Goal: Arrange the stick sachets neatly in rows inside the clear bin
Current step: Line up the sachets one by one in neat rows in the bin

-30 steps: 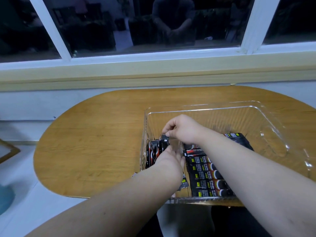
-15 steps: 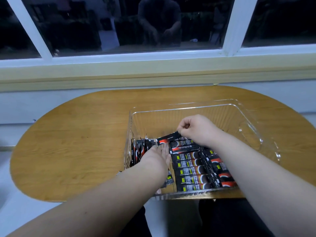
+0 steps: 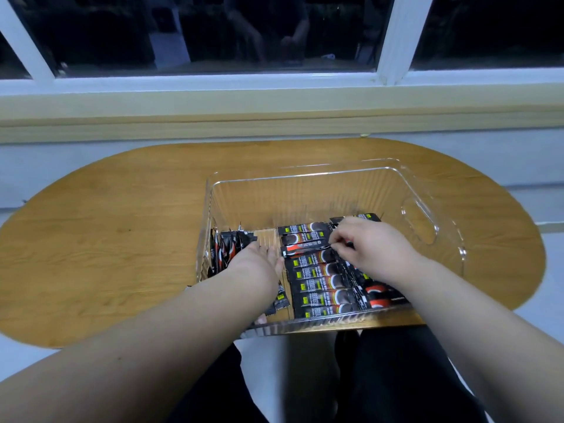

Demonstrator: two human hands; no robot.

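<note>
In the clear plastic bin (image 3: 427, 190), the right hand (image 3: 366, 245) pinches a black-and-red stick sachet (image 3: 300, 249) over the flat row of black sachets (image 3: 323, 283). The left hand (image 3: 259, 265), fingers straight, touches the upright bundle of sachets (image 3: 224, 248) at left. Released askew, the sachet could overlap its neighbours.

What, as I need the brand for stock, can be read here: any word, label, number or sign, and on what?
On the flat row of sachets: white lettering, yellow-green tags, too blurred to read.
On the red-marked sachet pinched by the right hand: print unreadable.
On the upright sachets by the left hand: unreadable.
On the clear bin: no text visible.
</note>
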